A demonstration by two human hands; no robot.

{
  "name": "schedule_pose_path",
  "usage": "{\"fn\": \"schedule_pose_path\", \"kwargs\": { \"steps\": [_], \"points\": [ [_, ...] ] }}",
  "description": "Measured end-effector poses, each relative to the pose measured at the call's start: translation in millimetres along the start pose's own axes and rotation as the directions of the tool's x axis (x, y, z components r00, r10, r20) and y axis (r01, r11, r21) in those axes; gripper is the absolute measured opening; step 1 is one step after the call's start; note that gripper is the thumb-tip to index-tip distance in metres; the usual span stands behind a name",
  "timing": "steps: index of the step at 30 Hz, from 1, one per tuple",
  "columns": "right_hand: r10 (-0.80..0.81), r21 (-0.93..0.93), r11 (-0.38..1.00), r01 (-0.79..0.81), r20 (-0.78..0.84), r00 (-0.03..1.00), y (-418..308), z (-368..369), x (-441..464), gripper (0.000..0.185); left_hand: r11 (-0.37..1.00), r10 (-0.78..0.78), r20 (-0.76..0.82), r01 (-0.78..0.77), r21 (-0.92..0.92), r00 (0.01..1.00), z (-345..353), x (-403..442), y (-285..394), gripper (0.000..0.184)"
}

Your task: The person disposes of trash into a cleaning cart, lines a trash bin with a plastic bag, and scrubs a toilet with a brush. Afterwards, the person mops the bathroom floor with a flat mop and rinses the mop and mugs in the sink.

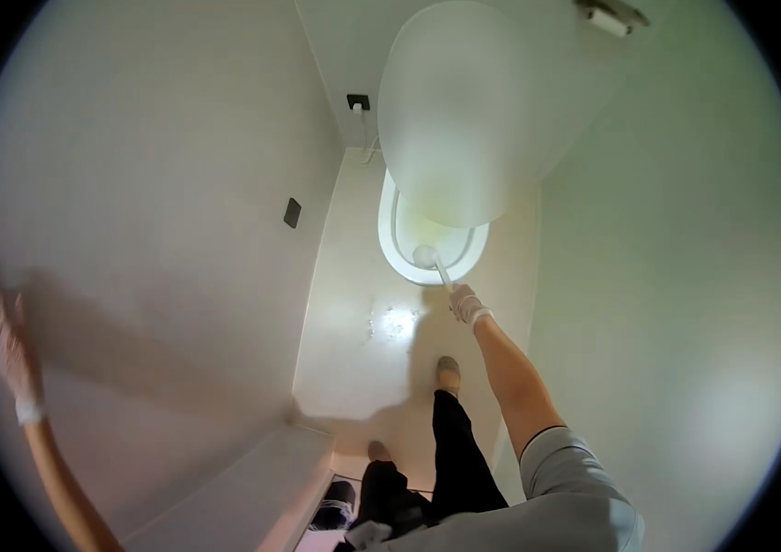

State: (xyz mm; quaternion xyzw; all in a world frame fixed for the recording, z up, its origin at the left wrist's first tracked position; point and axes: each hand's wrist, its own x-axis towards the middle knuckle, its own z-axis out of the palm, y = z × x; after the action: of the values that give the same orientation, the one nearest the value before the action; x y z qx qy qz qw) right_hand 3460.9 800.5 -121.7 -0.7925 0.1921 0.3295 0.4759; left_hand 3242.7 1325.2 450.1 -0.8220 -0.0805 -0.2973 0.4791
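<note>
My right hand [467,304], in a thin pale glove, is closed around the white handle of a toilet brush [444,270]. The round white brush head [424,256] is at the front of the toilet bowl [392,248], near the inner rim. A large translucent, pale lid-like oval [450,110] rises over the back of the bowl and hides part of it. My left hand [5,340], also gloved, is raised at the far left against the grey wall [160,184], fingers stretched out.
A dark socket with a white plug [358,103] and a dark plate [292,212] are on the left wall side. A paper roll holder [609,20] hangs at the upper right. A pale wall [666,276] stands close on my right. Dark shoes [333,504] lie by the step behind.
</note>
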Motion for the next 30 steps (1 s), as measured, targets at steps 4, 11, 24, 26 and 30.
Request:
{"fn": "schedule_pose_path", "kwargs": {
  "steps": [4, 11, 24, 26, 30],
  "points": [
    [-0.618, -0.529, 0.625, 0.574, 0.114, 0.778, -19.1, 57.0, 126.8, 0.015, 0.997, 0.076, 0.046, -0.077, 0.026, 0.996, 8.6, 21.4, 12.7, 0.057],
    [-0.775, -0.532, 0.483, 0.696, 0.111, 0.622, -85.4, 78.4, 243.2, 0.017, 0.909, 0.072, 0.251, -0.167, 0.382, 0.965, 2.5, 42.2, 52.4, 0.074],
    [-0.090, -0.853, 0.076, 0.517, 0.510, 0.855, -16.7, -89.8, 126.4, 0.029, 0.836, -0.112, 0.268, 0.237, -0.495, 0.957, 75.6, -11.0, 198.6, 0.055],
    [-0.176, -0.860, 0.275, 0.430, 0.395, 0.902, -30.9, -71.6, 104.4, 0.029, 0.453, 0.099, 0.462, 0.373, -0.810, 0.882, 125.1, -18.3, 323.5, 0.051],
    [0.168, -0.807, 0.586, 0.070, 0.205, 0.964, -66.4, -38.8, 79.2, 0.027, -0.535, 0.600, 0.329, 0.672, -0.512, 0.729, 231.8, 48.8, 599.1, 0.069]
  ]
}}
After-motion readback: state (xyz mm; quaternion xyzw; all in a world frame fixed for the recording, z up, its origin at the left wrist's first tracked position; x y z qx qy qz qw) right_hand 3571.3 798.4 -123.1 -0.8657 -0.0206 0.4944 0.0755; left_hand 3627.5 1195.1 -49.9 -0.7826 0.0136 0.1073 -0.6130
